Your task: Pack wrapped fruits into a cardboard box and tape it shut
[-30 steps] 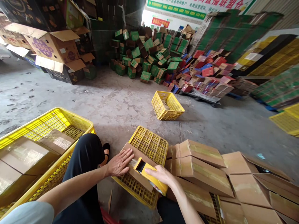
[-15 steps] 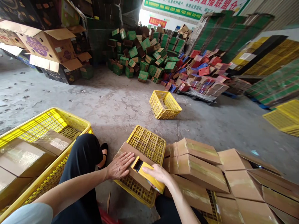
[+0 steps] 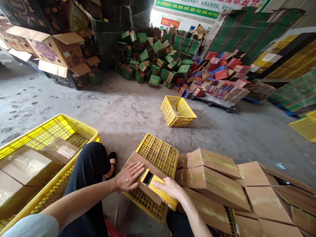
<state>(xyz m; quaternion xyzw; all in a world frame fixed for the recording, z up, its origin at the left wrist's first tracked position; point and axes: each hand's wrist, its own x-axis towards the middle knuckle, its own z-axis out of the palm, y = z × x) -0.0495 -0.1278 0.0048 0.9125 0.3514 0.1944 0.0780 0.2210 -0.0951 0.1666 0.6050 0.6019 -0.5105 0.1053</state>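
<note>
A flat brown cardboard box [image 3: 150, 192] lies across an upturned yellow plastic crate [image 3: 164, 151] between my knees. My left hand [image 3: 130, 176] rests flat on the left part of the box, fingers stretched out. Gripped in my right hand [image 3: 170, 189] is a yellow tape dispenser [image 3: 160, 187], its front end down on the cardboard just right of my left fingertips. The dark slot in the top of the dispenser faces up. Whether tape runs from it onto the box I cannot tell.
Taped cardboard boxes [image 3: 217, 184] are piled at my right. On my left a large yellow crate [image 3: 81, 126] holds several more. A smaller yellow crate [image 3: 184, 120] stands on the concrete floor ahead. Green boxes [image 3: 158, 70] and red ones [image 3: 221, 75] lie heaped farther back.
The whole view has shifted slightly, so things sit a little farther right. Both hands, the dispenser and the box keep nearly the same places relative to each other.
</note>
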